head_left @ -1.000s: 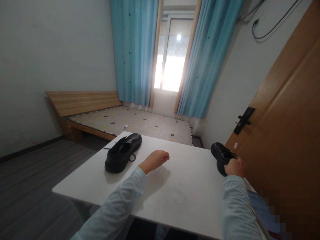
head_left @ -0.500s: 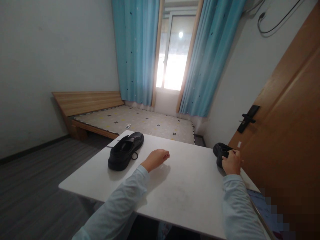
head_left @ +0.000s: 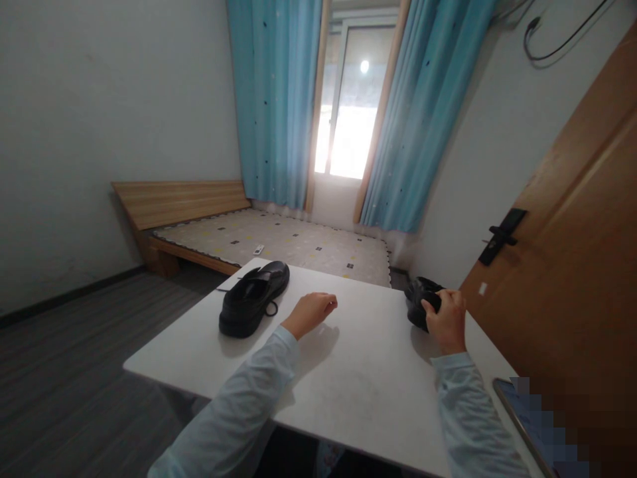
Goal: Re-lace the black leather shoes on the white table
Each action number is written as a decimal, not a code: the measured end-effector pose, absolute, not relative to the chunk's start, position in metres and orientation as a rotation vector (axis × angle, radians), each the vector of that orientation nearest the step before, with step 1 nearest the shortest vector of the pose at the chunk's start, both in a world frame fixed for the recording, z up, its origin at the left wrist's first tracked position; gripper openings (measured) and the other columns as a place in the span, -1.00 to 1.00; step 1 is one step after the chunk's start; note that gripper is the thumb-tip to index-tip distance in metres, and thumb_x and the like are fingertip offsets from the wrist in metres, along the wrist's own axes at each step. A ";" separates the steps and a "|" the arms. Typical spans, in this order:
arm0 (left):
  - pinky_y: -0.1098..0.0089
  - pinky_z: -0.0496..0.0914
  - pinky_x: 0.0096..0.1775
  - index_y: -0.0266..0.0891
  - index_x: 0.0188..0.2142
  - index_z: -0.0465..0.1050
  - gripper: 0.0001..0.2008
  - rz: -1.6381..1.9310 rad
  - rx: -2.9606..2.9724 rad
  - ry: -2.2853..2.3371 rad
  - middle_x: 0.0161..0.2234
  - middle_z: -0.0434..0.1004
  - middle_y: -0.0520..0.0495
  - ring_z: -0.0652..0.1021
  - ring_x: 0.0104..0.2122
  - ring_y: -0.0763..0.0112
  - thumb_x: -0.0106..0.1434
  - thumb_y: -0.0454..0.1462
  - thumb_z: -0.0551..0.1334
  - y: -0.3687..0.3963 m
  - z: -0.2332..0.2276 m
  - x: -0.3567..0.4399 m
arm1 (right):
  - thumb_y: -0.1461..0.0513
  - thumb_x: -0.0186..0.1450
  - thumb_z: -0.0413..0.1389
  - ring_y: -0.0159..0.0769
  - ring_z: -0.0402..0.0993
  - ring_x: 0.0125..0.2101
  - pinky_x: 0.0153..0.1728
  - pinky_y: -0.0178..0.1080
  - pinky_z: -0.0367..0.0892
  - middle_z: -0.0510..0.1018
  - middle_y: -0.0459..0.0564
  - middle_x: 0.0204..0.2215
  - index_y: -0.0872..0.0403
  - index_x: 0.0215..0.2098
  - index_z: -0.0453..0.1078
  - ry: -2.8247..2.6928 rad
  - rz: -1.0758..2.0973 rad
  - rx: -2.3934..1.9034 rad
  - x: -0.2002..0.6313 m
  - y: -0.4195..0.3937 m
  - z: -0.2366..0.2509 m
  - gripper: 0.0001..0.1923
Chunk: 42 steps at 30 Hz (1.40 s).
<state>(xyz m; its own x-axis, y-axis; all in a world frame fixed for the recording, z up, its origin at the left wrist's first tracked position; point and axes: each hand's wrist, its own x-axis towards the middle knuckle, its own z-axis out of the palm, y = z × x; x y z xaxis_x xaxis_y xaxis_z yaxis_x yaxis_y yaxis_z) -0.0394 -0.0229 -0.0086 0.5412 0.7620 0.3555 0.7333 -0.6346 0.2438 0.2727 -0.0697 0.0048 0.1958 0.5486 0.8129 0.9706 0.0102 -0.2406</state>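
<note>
A black lace-up shoe (head_left: pixel 251 302) lies on the left part of the white table (head_left: pixel 358 352), its toe pointing away and a lace loop at its right side. My left hand (head_left: pixel 313 311) hovers just right of that shoe, fingers curled together, with its shadow on the tabletop. Nothing shows in it. At the table's right side my right hand (head_left: pixel 449 322) grips a second black shoe (head_left: pixel 419 302), thumb and fingers around its near end. The shoe is held above the tabletop; my hand hides part of it.
A phone-like device (head_left: pixel 522 415), partly blurred out, lies at the table's right edge. Close on the right stands a wooden door (head_left: pixel 572 199) with a black handle. Beyond the table is a bed (head_left: pixel 293 242) with a small white remote-like object (head_left: pixel 258 250) on it.
My right hand has moved left with the shoe, farther in over the table. My left hand and the other shoe stay about where they were; the view has shifted slightly.
</note>
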 end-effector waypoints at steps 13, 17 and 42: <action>0.44 0.34 -0.26 -0.17 -0.28 0.47 -0.80 0.739 2.648 1.245 -0.30 0.56 -0.05 0.52 -0.32 0.39 0.25 -0.29 0.06 -0.021 -0.012 -0.039 | 0.27 0.23 0.03 -0.11 0.23 -0.24 -0.24 -0.09 0.16 0.32 0.07 -0.29 0.07 -0.36 0.22 -1.745 -0.596 -1.357 0.173 -0.095 0.005 -0.96; 0.43 0.34 -0.26 -0.17 -0.27 0.46 -0.79 0.715 2.653 1.250 -0.29 0.56 -0.06 0.53 -0.31 0.37 0.26 -0.27 0.05 -0.022 -0.010 -0.039 | 0.32 0.24 0.01 -0.16 0.24 -0.27 -0.25 -0.10 0.16 0.33 0.04 -0.32 0.07 -0.37 0.22 -1.822 -0.520 -1.285 0.147 -0.108 0.002 -0.95; 0.47 0.36 -0.34 -0.24 -0.13 0.33 -0.74 0.846 2.488 1.071 -0.43 0.50 -0.02 0.51 -0.46 0.47 0.33 -0.20 -0.04 -0.027 -0.011 -0.029 | 0.30 0.18 0.04 -0.23 0.24 -0.37 -0.35 -0.17 0.19 0.36 0.07 -0.37 0.12 -0.45 0.30 -2.202 -0.487 -1.051 0.120 -0.128 -0.006 -0.95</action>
<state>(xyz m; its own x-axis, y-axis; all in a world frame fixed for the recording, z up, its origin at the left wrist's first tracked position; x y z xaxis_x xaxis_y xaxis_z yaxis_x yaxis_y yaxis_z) -0.0294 -0.0268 -0.0112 0.5479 0.7359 0.3978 0.5575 -0.6758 0.4823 0.1203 -0.1282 -0.0062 -0.4744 0.5514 0.6862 0.7895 0.6114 0.0545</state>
